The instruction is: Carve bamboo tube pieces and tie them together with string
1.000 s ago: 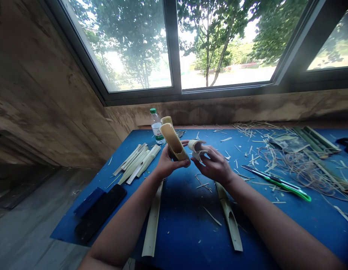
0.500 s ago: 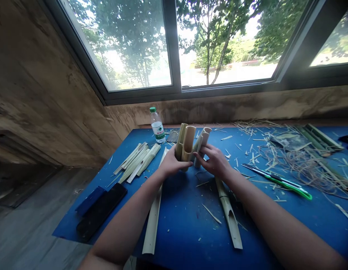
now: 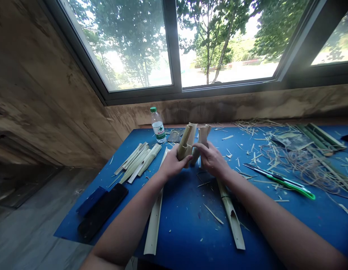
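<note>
Short bamboo pieces (image 3: 188, 140) are held up near the middle of a blue mat (image 3: 188, 221); they are pale yellow and green, smooth and hard-looking, and they stand tilted with their hollow, curved insides partly seen; their lower ends are hidden by the hands, so it cannot be told if the mat is touched by them. The pieces are gripped by the left hand (image 3: 174, 163) and the right hand (image 3: 210, 159); the two bare hands are held close together, and the bamboo is clamped between them.

Just beside the left forearm, a small heap of long bamboo strips (image 3: 136, 162) is laid on the mat; a long flat bamboo strip (image 3: 154, 221) is laid under the left forearm, and a cut bamboo piece with a scooped notch (image 3: 230, 213) is laid under the right forearm. Little pale bamboo chips are scattered over the mat; a tangle of thin, stringy bamboo fibres (image 3: 299, 167) is spread to the right.

A craft knife with a green handle (image 3: 286, 186) is laid near those fibres; green-skinned bamboo strips (image 3: 321, 137) are seen at the far right. A clear plastic water bottle with a green cap (image 3: 158, 125) is stood at the far edge; a black pad (image 3: 102, 212) and a blue case (image 3: 91, 200) are laid at the near left edge.
</note>
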`<state>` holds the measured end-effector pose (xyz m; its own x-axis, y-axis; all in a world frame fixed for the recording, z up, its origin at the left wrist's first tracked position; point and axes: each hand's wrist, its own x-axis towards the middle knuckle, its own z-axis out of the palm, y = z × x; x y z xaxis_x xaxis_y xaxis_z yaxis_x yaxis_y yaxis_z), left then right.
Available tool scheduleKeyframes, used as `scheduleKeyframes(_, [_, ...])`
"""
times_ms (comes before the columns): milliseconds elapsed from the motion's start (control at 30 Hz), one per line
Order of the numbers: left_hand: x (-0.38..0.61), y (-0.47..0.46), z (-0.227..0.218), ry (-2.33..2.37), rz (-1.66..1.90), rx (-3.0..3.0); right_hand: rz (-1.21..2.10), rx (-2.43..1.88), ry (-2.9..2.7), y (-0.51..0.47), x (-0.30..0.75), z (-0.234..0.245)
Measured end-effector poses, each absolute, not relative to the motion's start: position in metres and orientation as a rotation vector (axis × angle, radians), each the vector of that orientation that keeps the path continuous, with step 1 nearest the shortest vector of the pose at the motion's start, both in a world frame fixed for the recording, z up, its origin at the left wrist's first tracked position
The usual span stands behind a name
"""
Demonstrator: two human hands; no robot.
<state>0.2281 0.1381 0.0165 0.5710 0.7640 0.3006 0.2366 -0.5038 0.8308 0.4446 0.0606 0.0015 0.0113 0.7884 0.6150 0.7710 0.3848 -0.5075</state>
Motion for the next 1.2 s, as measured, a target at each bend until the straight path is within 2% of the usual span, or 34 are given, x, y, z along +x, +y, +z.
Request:
scheduleKeyframes(600, [0.227,0.121,0.028,0.863,0.646,2.515,0.474,-1.317,-1.637,0.062,0.435,0.012])
scheduleKeyframes(1200, [0.229,0.115,0.029,0.907,0.565,2.627,0.540,-1.336,-1.598,0.062,0.452,0.007])
